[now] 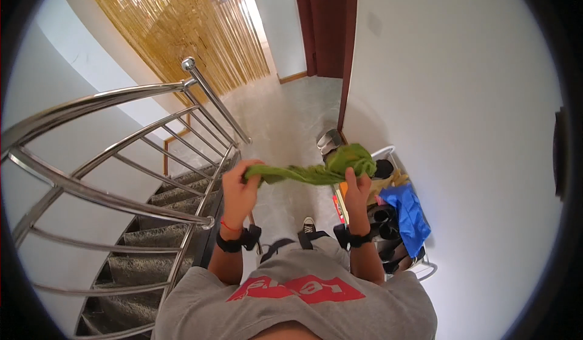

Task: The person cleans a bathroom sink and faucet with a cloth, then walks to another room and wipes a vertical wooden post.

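A green cloth (pixel 303 174) is stretched sideways between my two hands in front of my body. My left hand (pixel 238 188) is closed on its narrow, twisted left end. At the other end my right hand (pixel 357 191) grips the cloth, its thumb up against a thicker, bunched part that rises above the fingers. Most of the right fingers are hidden behind the cloth. Both wrists carry black bands, and a thin red string circles the left one.
Metal stair railing (pixel 127 91) curves along the left, beside dark stone steps (pixel 146 243) going down. On the right a white rack (pixel 429 269) against the wall holds shoes and a blue bag (pixel 408 218). Grey shoes (pixel 328 140) stand by the dark red door frame (pixel 348 54). A gold string curtain (pixel 188 30) hangs ahead.
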Demonstrator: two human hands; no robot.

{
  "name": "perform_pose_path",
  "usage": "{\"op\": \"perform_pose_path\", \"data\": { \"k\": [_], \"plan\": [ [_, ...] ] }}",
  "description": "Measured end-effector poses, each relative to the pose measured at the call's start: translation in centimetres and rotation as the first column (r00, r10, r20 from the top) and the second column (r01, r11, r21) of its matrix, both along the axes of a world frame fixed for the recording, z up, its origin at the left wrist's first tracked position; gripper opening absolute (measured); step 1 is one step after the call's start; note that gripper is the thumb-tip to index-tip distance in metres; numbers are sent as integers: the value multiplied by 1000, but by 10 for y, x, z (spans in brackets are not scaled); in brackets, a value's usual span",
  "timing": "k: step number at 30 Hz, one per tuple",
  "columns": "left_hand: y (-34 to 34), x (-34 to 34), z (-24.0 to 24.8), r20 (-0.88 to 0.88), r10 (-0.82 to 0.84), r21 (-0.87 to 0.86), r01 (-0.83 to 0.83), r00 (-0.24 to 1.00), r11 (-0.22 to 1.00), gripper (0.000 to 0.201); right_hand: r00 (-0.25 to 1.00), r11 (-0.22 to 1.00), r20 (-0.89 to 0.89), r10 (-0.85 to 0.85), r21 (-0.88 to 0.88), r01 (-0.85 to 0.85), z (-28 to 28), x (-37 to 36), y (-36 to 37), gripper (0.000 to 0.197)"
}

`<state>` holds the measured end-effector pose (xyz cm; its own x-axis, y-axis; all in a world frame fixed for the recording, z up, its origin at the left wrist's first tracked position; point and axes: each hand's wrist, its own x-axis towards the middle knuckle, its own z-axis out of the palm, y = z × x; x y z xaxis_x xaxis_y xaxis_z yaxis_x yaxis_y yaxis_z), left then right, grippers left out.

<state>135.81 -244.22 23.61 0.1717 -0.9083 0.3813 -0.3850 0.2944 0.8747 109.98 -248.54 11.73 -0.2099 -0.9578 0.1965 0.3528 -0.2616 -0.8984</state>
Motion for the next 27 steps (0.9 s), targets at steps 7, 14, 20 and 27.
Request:
{"op": "perform_pose_path", "data": {
  "k": [7,14,20,27],
  "plan": [
    [-138,56,-19,-33,152,85,-149,988,985,15,811,975,-572,-124,-222,-7,47,31,-159,13],
    [-308,96,-50,284,130,-3,-135,950,991,16,558,928,-747,-361,-230,293,13,59,-301,35],
    [-487,120,-50,275,105,-16,-105,956,994,17,754,919,-577,-314,15,394,31,87,-423,36],
    [-656,81,-14,305,37,-101,-6,952,995,17,869,894,-294,-399,84,439,63,87,-538,25]
  ]
}}
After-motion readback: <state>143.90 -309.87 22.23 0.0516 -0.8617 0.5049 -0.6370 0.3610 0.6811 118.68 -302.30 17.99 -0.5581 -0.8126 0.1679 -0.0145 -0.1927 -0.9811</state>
